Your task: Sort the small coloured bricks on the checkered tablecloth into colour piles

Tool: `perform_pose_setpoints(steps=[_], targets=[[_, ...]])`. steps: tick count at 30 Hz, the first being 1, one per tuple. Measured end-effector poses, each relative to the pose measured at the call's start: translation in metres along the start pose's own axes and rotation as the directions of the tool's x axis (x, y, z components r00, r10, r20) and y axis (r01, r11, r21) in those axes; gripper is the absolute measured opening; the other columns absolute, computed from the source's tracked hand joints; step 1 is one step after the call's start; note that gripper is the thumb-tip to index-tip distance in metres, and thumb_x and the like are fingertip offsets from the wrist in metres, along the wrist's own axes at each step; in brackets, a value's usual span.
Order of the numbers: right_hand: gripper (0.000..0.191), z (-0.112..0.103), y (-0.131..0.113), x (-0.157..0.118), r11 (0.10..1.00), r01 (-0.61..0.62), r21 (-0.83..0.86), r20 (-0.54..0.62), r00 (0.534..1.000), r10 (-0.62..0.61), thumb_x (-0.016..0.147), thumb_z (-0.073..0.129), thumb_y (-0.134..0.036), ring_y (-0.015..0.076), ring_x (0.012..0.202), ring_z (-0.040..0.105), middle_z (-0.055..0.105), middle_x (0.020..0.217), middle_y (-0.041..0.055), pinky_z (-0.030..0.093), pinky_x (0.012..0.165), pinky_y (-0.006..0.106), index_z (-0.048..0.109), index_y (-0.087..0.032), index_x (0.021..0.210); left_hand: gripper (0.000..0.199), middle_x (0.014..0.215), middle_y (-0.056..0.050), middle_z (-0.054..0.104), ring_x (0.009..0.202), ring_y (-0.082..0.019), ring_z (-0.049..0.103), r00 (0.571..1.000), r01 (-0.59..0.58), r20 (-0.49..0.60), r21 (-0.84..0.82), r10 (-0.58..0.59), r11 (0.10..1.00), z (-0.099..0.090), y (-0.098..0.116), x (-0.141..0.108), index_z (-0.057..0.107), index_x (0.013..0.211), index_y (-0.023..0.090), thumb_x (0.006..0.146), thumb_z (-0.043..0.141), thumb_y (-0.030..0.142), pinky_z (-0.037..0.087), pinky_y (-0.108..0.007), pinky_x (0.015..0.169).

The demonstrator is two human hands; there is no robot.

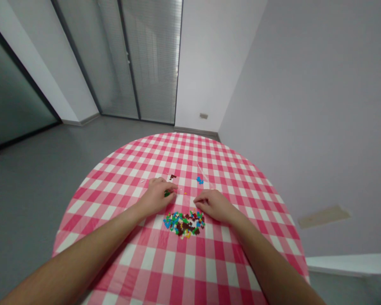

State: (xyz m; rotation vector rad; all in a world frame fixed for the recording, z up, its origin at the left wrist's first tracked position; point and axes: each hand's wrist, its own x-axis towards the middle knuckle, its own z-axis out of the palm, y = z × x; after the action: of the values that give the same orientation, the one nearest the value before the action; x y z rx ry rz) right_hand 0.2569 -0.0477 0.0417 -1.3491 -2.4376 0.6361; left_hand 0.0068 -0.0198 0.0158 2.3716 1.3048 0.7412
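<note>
A mixed heap of small toy building bricks (185,224), in blue, green, brown, white and yellow, lies on the checked tablecloth between my forearms. Just beyond it on the left, my left hand (157,195) rests on the cloth, thumb and fingers apart around a few green bricks (167,193). My right hand (215,204) lies at the heap's right edge, its fingertips drawn together; whatever they hold, if anything, is too small to make out. A brown cluster of bricks (173,176) sits past my left fingers, and a blue cluster (199,180) past my right.
The round table (190,271) wears a pink and white checked cloth. A tiny yellow brick (185,193) lies between my hands. Beyond the table stand a glass partition (152,63) and a plain wall (320,106) on the right.
</note>
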Motion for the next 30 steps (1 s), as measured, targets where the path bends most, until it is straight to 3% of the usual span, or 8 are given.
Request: perform_pose_setpoints(steps=[6,18,22,27,30], targets=[[0.018,0.000,0.001,-0.003,0.998,0.025,0.061,0.068,0.997,-0.030,0.085,0.061,-0.015,0.0167,0.075,0.066,0.076,0.082,0.0041,0.043,0.067,0.025,0.079,-0.019,0.083,0.016,0.088,-0.001,0.074,0.092,-0.025,0.061,1.000,-0.013,0.010,0.009,0.013,1.000,0.000,0.000,0.000,0.072,0.097,0.025,0.085,0.061,0.022,0.037,-0.048,0.091],[0.018,0.012,-0.002,0.002,0.991,0.127,0.045,0.023,0.992,-0.128,0.084,0.060,-0.015,0.0156,0.078,0.064,0.074,0.083,0.0026,0.043,0.070,0.024,0.077,-0.020,0.084,0.015,0.087,-0.001,0.074,0.093,-0.026,0.061,0.999,-0.005,0.035,0.012,0.005,1.000,-0.001,0.003,0.000,0.073,0.091,0.025,0.084,0.060,0.021,0.036,-0.047,0.091],[0.016,0.018,-0.005,0.004,0.993,0.110,0.048,-0.001,0.994,-0.110,0.083,0.061,-0.014,0.0157,0.078,0.064,0.074,0.083,0.0029,0.043,0.070,0.024,0.077,-0.020,0.084,0.014,0.085,-0.001,0.073,0.092,-0.025,0.061,0.999,-0.007,0.040,0.025,0.006,1.000,0.000,0.003,0.000,0.073,0.089,0.024,0.084,0.060,0.021,0.036,-0.046,0.090],[0.015,0.026,-0.012,0.013,1.000,0.014,-0.016,-0.090,0.996,-0.015,0.086,0.062,-0.017,0.0164,0.073,0.062,0.073,0.079,0.0049,0.041,0.067,0.026,0.077,-0.019,0.083,0.016,0.087,-0.001,0.074,0.093,-0.025,0.060,0.995,-0.091,0.053,0.047,0.089,0.995,0.003,0.004,-0.001,0.074,0.090,0.025,0.087,0.060,0.019,0.036,-0.045,0.089],[0.017,0.024,-0.011,0.014,0.999,0.022,0.029,-0.096,0.995,-0.020,0.089,0.061,-0.019,0.0172,0.076,0.064,0.075,0.084,0.0059,0.043,0.070,0.026,0.078,-0.019,0.090,0.019,0.091,-0.001,0.075,0.096,-0.024,0.058,0.981,-0.175,0.092,0.069,0.168,0.982,0.003,0.006,-0.003,0.074,0.096,0.026,0.089,0.059,0.018,0.035,-0.044,0.090]])
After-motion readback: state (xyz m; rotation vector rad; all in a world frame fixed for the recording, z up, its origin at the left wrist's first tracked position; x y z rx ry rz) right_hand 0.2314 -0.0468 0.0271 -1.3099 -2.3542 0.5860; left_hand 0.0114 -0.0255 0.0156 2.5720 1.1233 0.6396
